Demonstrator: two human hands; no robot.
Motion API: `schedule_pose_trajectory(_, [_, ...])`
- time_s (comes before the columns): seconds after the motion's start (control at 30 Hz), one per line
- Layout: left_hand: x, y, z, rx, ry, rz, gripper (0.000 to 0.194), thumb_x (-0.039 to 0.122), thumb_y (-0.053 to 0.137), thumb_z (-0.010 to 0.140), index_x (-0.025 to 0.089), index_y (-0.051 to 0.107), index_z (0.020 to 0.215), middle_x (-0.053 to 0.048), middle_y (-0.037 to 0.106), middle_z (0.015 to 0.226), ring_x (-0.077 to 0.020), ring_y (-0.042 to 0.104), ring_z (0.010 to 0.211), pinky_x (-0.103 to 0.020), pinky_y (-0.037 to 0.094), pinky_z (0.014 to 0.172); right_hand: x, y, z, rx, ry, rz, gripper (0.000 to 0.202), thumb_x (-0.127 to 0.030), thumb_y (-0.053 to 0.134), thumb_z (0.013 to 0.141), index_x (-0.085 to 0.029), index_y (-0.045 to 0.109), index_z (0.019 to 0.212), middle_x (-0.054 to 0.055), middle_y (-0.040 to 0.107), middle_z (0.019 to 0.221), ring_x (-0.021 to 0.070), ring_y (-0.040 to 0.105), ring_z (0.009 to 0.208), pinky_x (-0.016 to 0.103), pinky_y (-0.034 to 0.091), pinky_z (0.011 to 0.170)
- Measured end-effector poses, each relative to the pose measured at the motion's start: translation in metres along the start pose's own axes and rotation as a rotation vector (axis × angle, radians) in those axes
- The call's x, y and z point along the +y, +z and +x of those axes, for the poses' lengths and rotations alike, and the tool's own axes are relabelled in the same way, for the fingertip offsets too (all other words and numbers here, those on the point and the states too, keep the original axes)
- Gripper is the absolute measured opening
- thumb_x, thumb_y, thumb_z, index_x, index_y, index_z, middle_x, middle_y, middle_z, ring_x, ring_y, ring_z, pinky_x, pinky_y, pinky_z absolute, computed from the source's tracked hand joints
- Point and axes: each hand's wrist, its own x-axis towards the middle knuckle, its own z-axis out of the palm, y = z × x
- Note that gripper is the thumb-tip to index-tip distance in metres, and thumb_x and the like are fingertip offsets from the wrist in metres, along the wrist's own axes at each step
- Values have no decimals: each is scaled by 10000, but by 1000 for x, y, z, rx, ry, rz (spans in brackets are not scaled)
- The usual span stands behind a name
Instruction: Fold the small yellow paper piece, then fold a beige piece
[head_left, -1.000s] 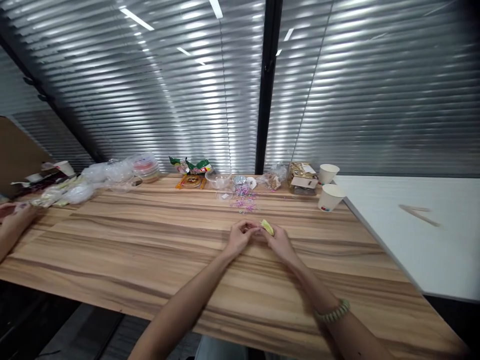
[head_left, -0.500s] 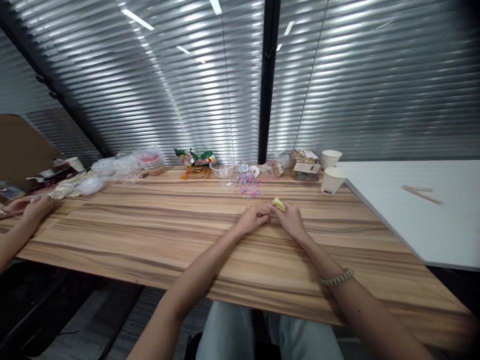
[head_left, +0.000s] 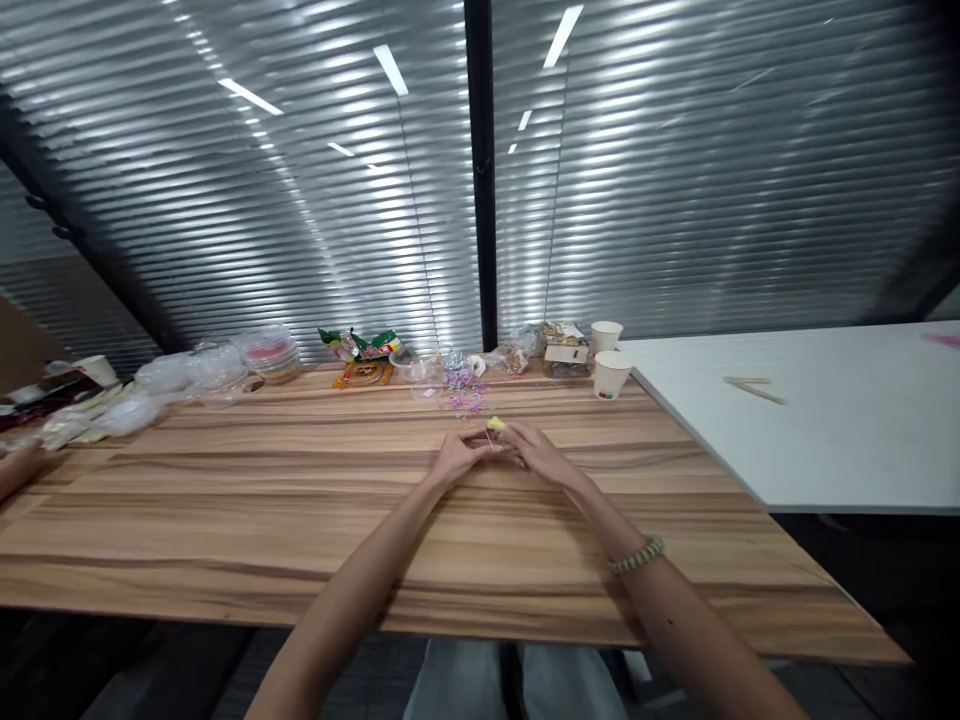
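Observation:
My left hand (head_left: 459, 455) is above the wooden table (head_left: 300, 500), thumb and fingers pinched at a thin pale strand-like piece (head_left: 490, 438). Close against it, my right hand (head_left: 534, 450) grips a small yellow-green piece (head_left: 496, 424) at its fingertips. The two hands nearly meet, and the fingers partly hide what lies between them. Just beyond them, a scatter of tiny pink and purple pieces (head_left: 468, 402) lies on the wood, too small to name singly.
Behind the scatter stand a clear plastic tub (head_left: 416, 370), a green snack packet (head_left: 360, 345), a small box (head_left: 566, 353) and two paper cups (head_left: 612, 375). Plastic-wrapped containers (head_left: 266, 355) sit left. Another person's arm (head_left: 19, 470) reaches in at far left. Wooden sticks (head_left: 754, 388) lie on the white table (head_left: 847, 430).
The view has swung to the right. My hands have turned, with the yellow-green piece lower between them and the thin strand now showing. The other person's arm has mostly left view.

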Motion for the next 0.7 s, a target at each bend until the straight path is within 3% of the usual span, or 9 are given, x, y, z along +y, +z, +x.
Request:
schedule_pose_trajectory(0.1, [1, 3, -1, -19, 9, 5, 344, 317, 723, 596, 142, 688, 890, -89, 671, 957, -229, 601, 904, -311, 445, 836, -4, 0, 1, -122, -78, -94, 379, -429, 403, 826, -152, 661, 813, -13, 564, 551, 91, 412, 428, 197, 327, 456])
schedule_pose_trajectory(0.47, [-8, 0, 2, 75, -62, -295, 478, 391, 756, 538, 120, 675, 923, -81, 679, 827, -174, 601, 726, -290, 462, 725, -5, 3, 4, -100, -125, -137, 371, -356, 364, 851, -150, 651, 738, 3, 589, 571, 106, 476, 449, 196, 354, 470])
schedule_pose_trajectory(0.7, [-4, 2, 1, 153, -141, -310, 472, 355, 786, 490, 122, 689, 890, -88, 689, 802, -177, 606, 701, -287, 467, 699, -5, 0, 3, -80, -271, -358, 293, -217, 391, 846, -181, 668, 759, 45, 664, 729, 166, 570, 665, 234, 392, 635])
